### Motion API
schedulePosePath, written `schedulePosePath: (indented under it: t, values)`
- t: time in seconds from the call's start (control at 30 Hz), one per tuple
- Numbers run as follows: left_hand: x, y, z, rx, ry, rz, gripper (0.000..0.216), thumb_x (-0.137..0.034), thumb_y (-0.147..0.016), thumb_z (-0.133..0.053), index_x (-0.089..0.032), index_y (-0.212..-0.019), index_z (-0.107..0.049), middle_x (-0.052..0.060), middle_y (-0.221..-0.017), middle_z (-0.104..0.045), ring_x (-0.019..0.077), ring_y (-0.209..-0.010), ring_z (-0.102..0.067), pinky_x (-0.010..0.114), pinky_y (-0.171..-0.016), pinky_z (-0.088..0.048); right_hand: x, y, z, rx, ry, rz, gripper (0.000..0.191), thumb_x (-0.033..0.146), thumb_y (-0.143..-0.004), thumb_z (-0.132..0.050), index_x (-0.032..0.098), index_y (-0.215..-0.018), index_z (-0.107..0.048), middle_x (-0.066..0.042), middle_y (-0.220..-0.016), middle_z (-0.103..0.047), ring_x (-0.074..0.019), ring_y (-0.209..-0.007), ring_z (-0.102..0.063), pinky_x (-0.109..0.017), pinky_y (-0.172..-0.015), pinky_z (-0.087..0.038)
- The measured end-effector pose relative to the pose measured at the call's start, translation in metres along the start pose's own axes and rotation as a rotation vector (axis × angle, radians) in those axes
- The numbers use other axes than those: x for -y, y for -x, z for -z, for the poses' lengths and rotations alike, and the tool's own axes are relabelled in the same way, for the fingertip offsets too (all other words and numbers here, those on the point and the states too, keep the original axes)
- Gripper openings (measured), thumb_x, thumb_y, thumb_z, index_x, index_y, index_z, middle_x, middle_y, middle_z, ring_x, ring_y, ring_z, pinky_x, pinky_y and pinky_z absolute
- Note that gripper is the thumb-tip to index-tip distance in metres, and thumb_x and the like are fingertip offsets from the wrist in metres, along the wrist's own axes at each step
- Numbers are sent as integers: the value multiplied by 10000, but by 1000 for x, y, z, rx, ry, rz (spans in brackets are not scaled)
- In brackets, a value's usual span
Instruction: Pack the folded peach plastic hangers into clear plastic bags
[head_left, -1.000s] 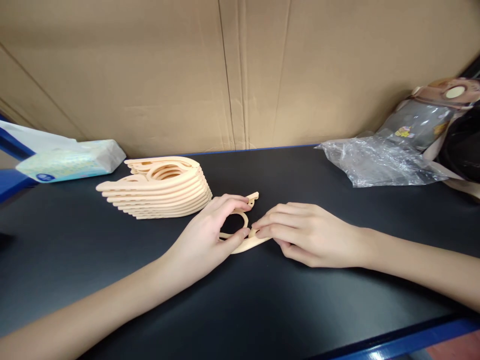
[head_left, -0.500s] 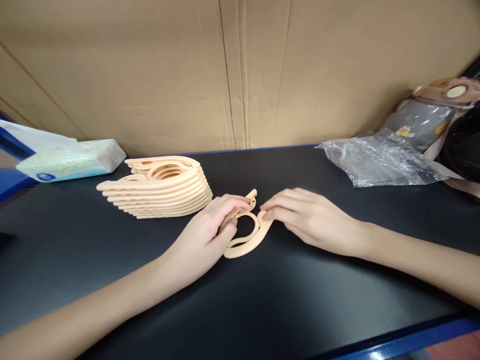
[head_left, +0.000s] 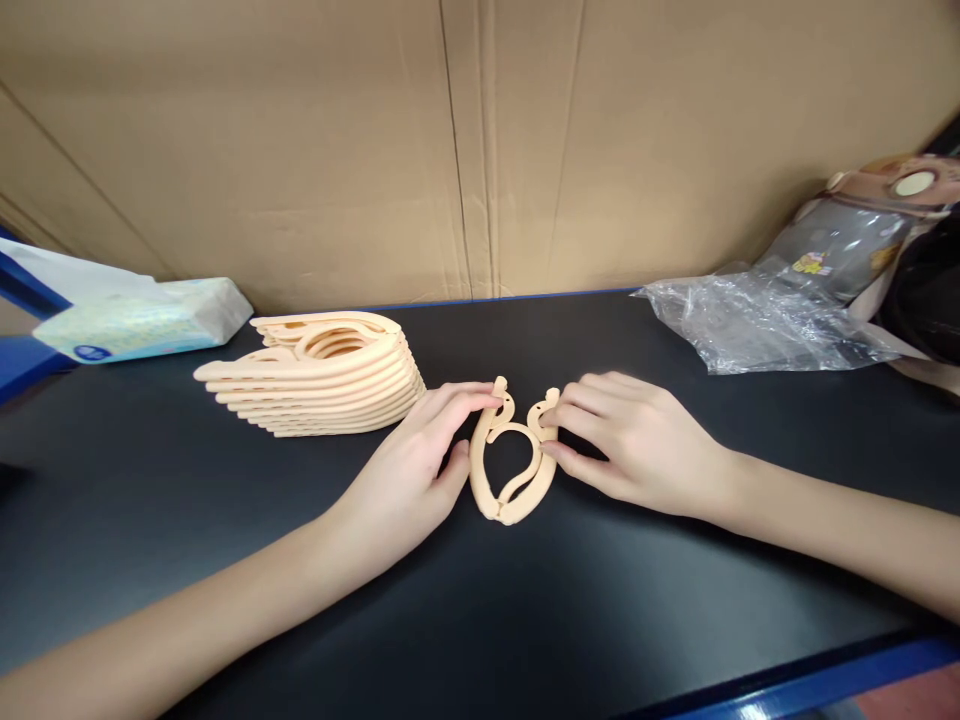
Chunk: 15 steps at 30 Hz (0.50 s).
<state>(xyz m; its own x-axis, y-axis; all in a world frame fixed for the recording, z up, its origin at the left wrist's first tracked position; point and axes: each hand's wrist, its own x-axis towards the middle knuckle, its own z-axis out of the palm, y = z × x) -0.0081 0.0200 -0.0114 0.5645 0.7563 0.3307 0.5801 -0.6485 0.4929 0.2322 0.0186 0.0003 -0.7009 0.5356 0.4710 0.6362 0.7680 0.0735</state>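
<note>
Between both hands, folded hanger [head_left: 514,462], open tabletop [head_left: 570,610]

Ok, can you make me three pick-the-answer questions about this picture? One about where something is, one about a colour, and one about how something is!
1. Where is the stack of hangers?
A. left of the left hand
B. on the plastic bag
C. at the near table edge

2. What colour is the table top?
A. white
B. black
C. green

3. How is the single hanger between the hands?
A. hanging in the air
B. lying on the table, folded, touched by both hands
C. broken in two pieces

Answers:
1. A, the stack sits on the table beyond and left of the left hand.
2. B, the surface is dark black with a blue edge.
3. B, the left hand and the right hand pinch its two sides while it rests flat.
</note>
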Motion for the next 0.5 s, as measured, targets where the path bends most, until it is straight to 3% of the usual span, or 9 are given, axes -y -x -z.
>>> schedulePosePath:
  t: [0.13, 0.23, 0.37, 0.5]
  values:
    - [-4, 0, 1, 17, -47, 1, 375, -151, -895, -458, -206, -1265, -487, 68, -1366, -506, 201, -1278, -466, 407, -1097, -391, -5, 0, -2, 40, -36, -22, 317, 348, -980, -457, 122, -952, -678, -75, -852, -668, -202, -785, -601, -348, -720, -446]
    - [-7, 1, 1, 28, -65, 0, 419, -198, -878, -515, -200, -1294, -466, 85, -1391, -485, 217, -1306, -444, 423, -1106, -384, -9, 0, -3, 102, -100, 6, 364, 419, -966, -477, 122, -1086, -650, -116, -1045, -681, -236, -957, -617, -403, -894, -451]
    - [-7, 1, 0, 42, -78, 4, 493, -281, -864, -590, -219, -1327, -433, 85, -1441, -446, 237, -1363, -386, 455, -1119, -371, -9, 2, -6, 163, -173, 60, 563, 551, -927, -487, 130, -1298, -535, -153, -1362, -567, -284, -1279, -485, -507, -1126, -281]
    - [-7, 1, 0, 59, -77, 30, 559, -367, -854, -633, -213, -1344, -414, 97, -1462, -435, 259, -1392, -352, 494, -1129, -355, -8, 4, -9, 153, -149, 45, 708, 633, -871, -515, 115, -1354, -488, -186, -1436, -489, -320, -1345, -410, -551, -1142, -249]
